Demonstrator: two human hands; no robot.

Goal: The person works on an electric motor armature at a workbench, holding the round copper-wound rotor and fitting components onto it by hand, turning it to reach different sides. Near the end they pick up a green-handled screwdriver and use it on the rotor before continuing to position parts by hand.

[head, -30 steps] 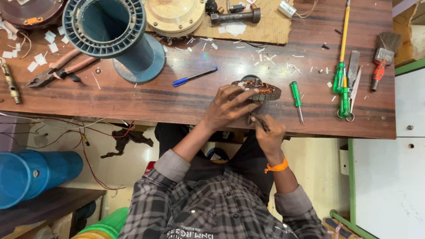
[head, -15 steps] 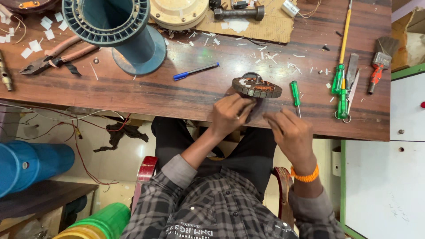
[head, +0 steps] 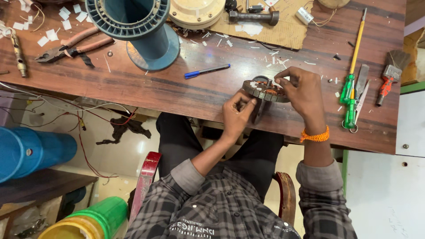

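A round metal stator ring [head: 262, 90] with copper windings lies on the brown wooden workbench [head: 177, 93] near its front edge. My left hand [head: 237, 115] grips the ring's near left rim, thumb on top. My right hand [head: 302, 90], with an orange band at the wrist, rests its fingertips on the ring's right side and top. Whether the fingers pinch anything small there is hidden.
A blue pen [head: 206, 71] lies left of the ring. A large teal spool [head: 135, 26], pliers [head: 71, 46], a hammer [head: 254, 17] on cardboard, green-handled screwdrivers [head: 352, 88], scissors and a brush sit around. Paper scraps litter the bench. Blue and green drums stand on the floor at left.
My right hand moved up from the bench edge onto the ring's right side. My left hand shifted to the ring's near left rim. The camera moved closer.
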